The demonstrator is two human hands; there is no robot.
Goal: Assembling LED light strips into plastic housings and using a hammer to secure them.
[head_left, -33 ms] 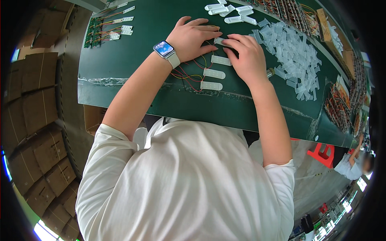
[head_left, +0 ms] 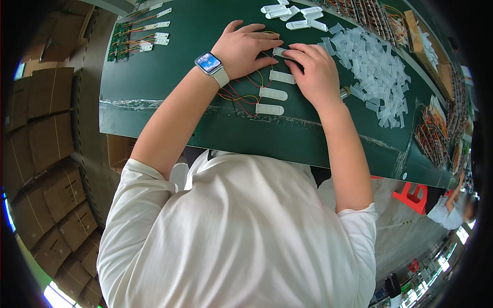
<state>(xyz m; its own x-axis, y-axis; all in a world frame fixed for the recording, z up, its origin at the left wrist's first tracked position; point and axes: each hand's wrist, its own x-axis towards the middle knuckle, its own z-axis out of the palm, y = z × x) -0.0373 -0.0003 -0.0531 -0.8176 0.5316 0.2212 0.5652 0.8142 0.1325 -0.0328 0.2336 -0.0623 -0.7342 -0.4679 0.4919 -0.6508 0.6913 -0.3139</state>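
My left hand (head_left: 241, 49), with a watch on its wrist, lies with fingers stretched out over thin red and yellow wires (head_left: 251, 82) on the green tabletop. My right hand (head_left: 316, 69) has its thumb and fingertips closed on the right end of a small pale strip board (head_left: 280, 52), whose far end points to my left fingers. Below it lie three more wired strips in a loose column: an upper translucent-covered strip (head_left: 282, 77), a middle strip (head_left: 273, 94) with a rounded end, and a lower strip (head_left: 270, 109).
Clear plastic sleeves (head_left: 370, 66) are heaped to the right. White plastic shells (head_left: 303, 18) lie at the far side. Green circuit boards (head_left: 120, 41) with wired white strips sit at the far left. Bundled wired parts (head_left: 434, 136) and a cardboard tray (head_left: 418, 38) stand at the right.
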